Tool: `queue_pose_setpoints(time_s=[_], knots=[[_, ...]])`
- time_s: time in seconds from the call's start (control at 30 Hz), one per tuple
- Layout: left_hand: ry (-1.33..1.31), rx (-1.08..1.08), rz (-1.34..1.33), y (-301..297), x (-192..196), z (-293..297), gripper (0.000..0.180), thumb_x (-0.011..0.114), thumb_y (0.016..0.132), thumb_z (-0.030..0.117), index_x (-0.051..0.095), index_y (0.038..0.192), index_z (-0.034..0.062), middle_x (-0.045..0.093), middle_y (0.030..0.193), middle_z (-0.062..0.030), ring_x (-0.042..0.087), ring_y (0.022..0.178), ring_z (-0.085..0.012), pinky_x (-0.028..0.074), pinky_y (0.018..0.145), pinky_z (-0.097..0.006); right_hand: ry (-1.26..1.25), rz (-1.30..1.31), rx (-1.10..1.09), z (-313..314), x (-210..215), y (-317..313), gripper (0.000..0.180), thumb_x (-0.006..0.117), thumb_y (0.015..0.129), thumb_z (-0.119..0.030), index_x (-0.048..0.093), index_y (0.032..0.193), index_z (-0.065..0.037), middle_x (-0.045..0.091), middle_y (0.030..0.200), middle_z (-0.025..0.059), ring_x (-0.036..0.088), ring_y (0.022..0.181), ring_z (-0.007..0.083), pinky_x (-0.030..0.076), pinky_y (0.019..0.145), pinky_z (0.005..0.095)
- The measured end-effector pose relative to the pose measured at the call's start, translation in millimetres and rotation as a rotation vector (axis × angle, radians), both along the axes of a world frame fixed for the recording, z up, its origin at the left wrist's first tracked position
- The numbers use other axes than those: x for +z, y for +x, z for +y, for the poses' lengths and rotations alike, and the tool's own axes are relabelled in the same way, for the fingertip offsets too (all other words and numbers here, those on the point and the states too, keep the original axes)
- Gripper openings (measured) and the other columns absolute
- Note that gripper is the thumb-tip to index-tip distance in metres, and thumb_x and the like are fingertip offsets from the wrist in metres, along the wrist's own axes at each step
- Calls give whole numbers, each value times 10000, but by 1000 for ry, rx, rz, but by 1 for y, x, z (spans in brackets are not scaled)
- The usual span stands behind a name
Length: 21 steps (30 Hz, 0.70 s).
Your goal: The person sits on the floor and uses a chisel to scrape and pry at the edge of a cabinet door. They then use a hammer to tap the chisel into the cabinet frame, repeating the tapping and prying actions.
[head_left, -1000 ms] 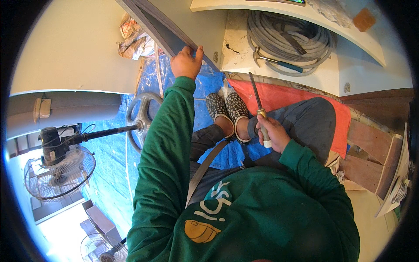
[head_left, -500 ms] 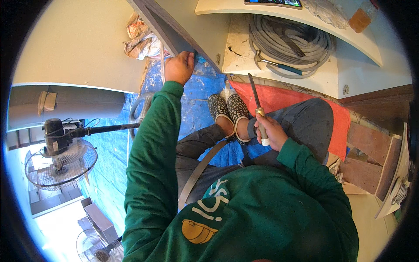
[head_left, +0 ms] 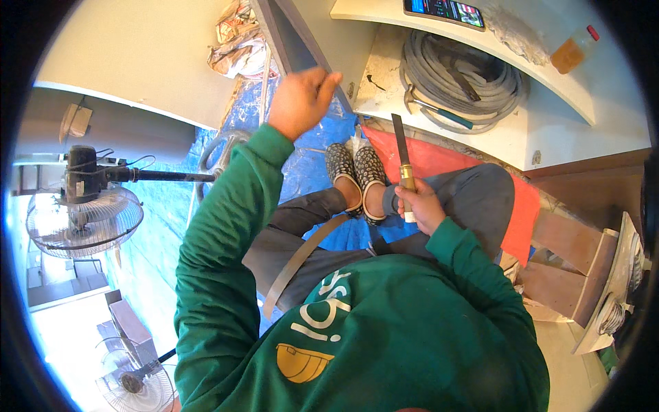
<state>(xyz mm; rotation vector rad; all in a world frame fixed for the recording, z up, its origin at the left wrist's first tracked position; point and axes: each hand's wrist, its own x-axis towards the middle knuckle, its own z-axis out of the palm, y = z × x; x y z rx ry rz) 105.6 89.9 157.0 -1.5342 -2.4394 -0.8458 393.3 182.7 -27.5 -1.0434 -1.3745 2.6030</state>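
My right hand (head_left: 423,204) is wrapped round the wooden handle of a chisel (head_left: 403,154). Its dark flat blade points away from me, above a brass-coloured collar. My left hand (head_left: 302,103) is raised in front of the cabinet door (head_left: 295,41), fingers curled in and thumb sticking out to the right. Whether the curled fingers hold anything is hidden. A long thin grey-brown strip (head_left: 302,264) lies in a curve across my left leg.
Inside the open cabinet lie a coil of grey hose (head_left: 439,72) and a hammer (head_left: 436,110). On its shelf are a phone (head_left: 445,12) and a bottle (head_left: 575,51). A standing fan (head_left: 86,220) is at left. Blue sheeting (head_left: 240,113) and red cloth (head_left: 425,147) cover the floor.
My left hand has risen from low beside the cabinet door's edge and looks larger. The chisel has turned, showing more of its blade's broad face. The whole view has shifted slightly.
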Motion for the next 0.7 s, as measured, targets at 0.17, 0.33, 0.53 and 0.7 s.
queue_pose_setpoints(time_s=[0.17, 0.33, 0.53, 0.7], knots=[[-162, -42, -323, 33, -61, -51, 263, 628, 963, 264, 663, 890, 13, 661, 811, -247, 649, 775, -451, 503, 667, -520, 83, 15, 41, -4, 7, -2, 164, 697, 947, -146, 555, 1003, -87, 581, 709, 9, 577, 563, 111, 483, 486, 263], [-230, -94, -544, 60, -98, -78, 287, 675, 945, 181, 682, 1178, 14, 739, 970, -143, 710, 853, -266, 552, 791, -378, 273, 32, 85, -10, 15, 4, 278, 664, 911, -42, 551, 1166, -47, 565, 796, 9, 571, 628, 91, 486, 524, 246], [-131, 4, -764, 66, -122, -79, 363, 688, 974, 271, 667, 1215, 0, 727, 927, -109, 684, 849, -183, 545, 799, -347, 446, -1, 206, -7, 43, 6, 404, 678, 865, -24, 548, 1248, -7, 570, 776, 22, 556, 625, 98, 461, 527, 275], [309, 251, -1098, 68, -120, -40, 403, 719, 957, 332, 693, 1078, -51, 721, 904, -76, 668, 838, -152, 533, 791, -306, 532, 11, 322, -7, 76, 15, 446, 674, 863, -13, 553, 1292, 1, 584, 793, 26, 562, 642, 96, 468, 558, 272]])
